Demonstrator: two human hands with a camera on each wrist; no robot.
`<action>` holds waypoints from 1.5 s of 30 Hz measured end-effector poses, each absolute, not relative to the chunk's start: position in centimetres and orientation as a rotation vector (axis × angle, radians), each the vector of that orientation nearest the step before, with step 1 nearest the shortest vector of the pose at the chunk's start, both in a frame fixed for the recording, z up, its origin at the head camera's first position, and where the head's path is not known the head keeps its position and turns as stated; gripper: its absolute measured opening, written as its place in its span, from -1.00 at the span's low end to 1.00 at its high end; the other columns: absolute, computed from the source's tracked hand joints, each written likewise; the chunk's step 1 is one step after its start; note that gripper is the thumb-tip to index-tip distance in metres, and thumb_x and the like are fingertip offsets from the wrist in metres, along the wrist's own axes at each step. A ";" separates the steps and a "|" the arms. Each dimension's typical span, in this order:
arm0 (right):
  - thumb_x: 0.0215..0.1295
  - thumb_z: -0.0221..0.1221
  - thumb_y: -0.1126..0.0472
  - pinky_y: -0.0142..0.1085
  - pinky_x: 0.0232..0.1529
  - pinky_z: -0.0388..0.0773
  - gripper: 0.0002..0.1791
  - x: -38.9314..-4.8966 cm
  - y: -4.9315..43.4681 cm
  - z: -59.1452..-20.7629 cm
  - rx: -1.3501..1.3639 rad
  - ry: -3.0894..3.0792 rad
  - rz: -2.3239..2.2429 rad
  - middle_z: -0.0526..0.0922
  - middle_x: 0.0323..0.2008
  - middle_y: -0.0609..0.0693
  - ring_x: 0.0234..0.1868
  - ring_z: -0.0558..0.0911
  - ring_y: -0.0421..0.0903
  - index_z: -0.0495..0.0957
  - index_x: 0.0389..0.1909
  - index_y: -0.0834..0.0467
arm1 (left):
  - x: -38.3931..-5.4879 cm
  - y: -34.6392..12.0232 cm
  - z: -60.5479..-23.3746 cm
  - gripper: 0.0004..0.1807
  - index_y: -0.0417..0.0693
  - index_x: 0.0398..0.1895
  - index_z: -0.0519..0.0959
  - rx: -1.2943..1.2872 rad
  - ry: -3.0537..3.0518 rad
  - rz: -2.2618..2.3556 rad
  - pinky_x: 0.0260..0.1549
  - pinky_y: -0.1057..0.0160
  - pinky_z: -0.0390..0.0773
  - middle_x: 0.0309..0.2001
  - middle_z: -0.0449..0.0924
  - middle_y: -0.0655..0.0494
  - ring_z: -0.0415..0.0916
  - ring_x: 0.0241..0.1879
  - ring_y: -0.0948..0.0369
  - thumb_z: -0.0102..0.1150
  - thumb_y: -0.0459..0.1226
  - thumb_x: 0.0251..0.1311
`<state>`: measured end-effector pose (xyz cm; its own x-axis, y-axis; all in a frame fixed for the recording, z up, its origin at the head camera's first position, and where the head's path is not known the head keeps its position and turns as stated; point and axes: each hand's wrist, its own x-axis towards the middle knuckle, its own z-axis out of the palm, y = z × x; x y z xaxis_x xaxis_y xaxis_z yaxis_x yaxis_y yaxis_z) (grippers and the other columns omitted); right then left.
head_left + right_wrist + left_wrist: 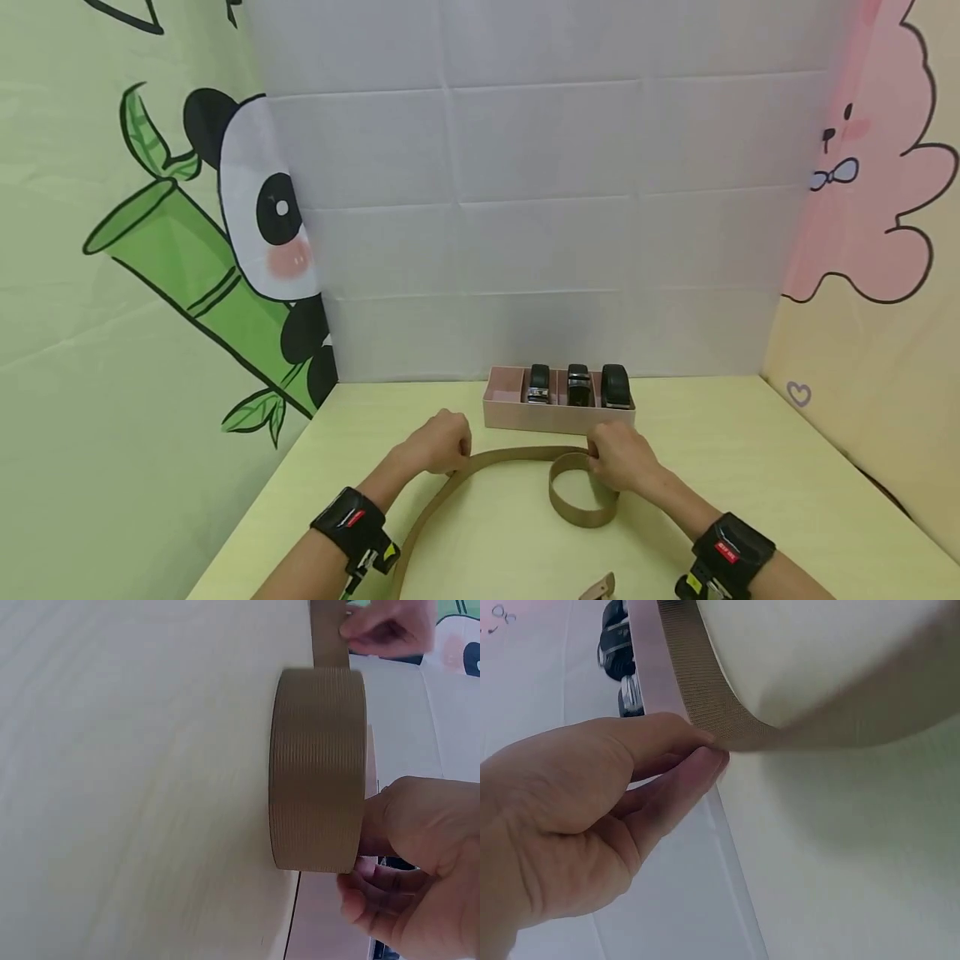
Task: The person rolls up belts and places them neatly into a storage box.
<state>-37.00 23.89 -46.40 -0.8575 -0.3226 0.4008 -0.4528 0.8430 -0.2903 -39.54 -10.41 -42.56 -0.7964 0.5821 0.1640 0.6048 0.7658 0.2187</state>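
Observation:
A tan ribbed fabric belt (517,454) stands on its edge on the table, part of it wound into a round loop. My left hand (438,442) pinches the strap between thumb and fingers, left of the loop; the left wrist view shows the strap (705,694) bending away at the fingertips. At the loop's far right side, my right hand (621,456) grips the coiled part (319,772), as the right wrist view shows close up. A tan end piece (598,587), perhaps the buckle, shows at the bottom edge of the head view, partly cut off.
Behind the hands stands a pink divided box (558,418) holding three black rolled belts, among them one (616,387) in the right compartment. The pale yellow table (712,433) meets a white cloth backdrop (540,250), with printed side walls left and right.

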 end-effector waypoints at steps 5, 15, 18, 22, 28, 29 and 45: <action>0.21 0.49 0.45 -0.41 -0.55 0.24 -0.56 -37.4 24.3 -46.4 0.640 -2.651 0.575 0.45 -0.66 -0.18 -0.58 0.38 -0.24 0.51 -0.68 0.05 | -38.5 -12.3 -42.1 -0.72 -0.10 -0.65 0.77 -0.874 -2.948 -0.450 -0.57 0.32 0.47 -0.68 0.66 0.18 0.43 -0.67 0.35 0.49 -0.53 0.18; 0.22 0.51 0.44 -0.45 -0.50 0.35 -0.61 -37.6 22.4 -46.9 0.894 -2.566 0.639 0.52 -0.64 -0.22 -0.54 0.38 -0.37 0.58 -0.64 0.05 | -39.5 -5.8 -41.4 -0.82 -0.15 -0.42 0.73 -1.194 -2.719 -0.380 -0.38 0.36 0.43 -0.47 0.60 0.15 0.42 -0.43 0.32 0.44 -0.41 0.40; 0.20 0.54 0.41 -0.45 -0.48 0.36 -0.61 -37.6 21.9 -47.0 0.936 -2.557 0.644 0.52 -0.64 -0.23 -0.53 0.37 -0.39 0.58 -0.65 0.04 | -40.0 -3.4 -41.5 -0.92 -0.16 -0.25 0.82 -1.246 -2.719 -0.340 -0.12 0.27 0.72 -0.20 0.87 0.02 0.77 -0.18 0.18 0.49 -0.34 0.45; 0.19 0.53 0.41 -0.45 -0.49 0.35 -0.61 -37.5 21.4 -46.9 0.965 -2.557 0.668 0.50 -0.65 -0.24 -0.54 0.36 -0.39 0.57 -0.65 0.04 | -40.7 -0.9 -42.1 -0.86 -0.11 -0.10 0.89 -1.307 -2.724 -0.218 -0.01 0.28 0.77 -0.05 0.94 0.02 0.85 -0.03 0.15 0.53 -0.23 0.45; 0.22 0.49 0.43 -0.45 -0.51 0.37 -0.67 -37.5 21.4 -46.9 0.926 -2.583 0.679 0.57 -0.63 -0.21 -0.54 0.40 -0.38 0.62 -0.61 0.07 | -41.5 0.8 -42.9 -0.86 -0.01 -0.31 0.94 -1.335 -2.714 -0.148 -0.42 0.54 0.36 -0.40 0.85 0.23 0.36 -0.50 0.43 0.49 -0.30 0.45; 0.23 0.49 0.42 -0.44 -0.50 0.39 -0.68 -37.5 21.5 -46.9 0.913 -2.587 0.670 0.59 -0.62 -0.20 -0.53 0.42 -0.37 0.63 -0.60 0.08 | -41.5 0.8 -42.9 -0.85 -0.01 -0.33 0.93 -1.332 -2.716 -0.152 -0.43 0.55 0.33 -0.42 0.83 0.25 0.32 -0.51 0.45 0.49 -0.32 0.44; 0.21 0.51 0.46 -0.44 -0.51 0.38 -0.64 -37.8 21.3 -46.7 0.861 -2.584 0.653 0.58 -0.63 -0.17 -0.55 0.42 -0.32 0.62 -0.63 0.10 | -40.8 -2.2 -41.9 -0.78 -0.17 -0.48 0.85 -1.340 -2.856 -0.300 -0.50 0.51 0.32 -0.57 0.63 0.26 0.30 -0.56 0.48 0.42 -0.45 0.37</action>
<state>-37.80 21.26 -46.71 -0.7588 -0.4731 0.4476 -0.6289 0.7109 -0.3147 -40.76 -2.21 -41.88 -0.6419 0.7648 0.0552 0.7596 0.6243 0.1822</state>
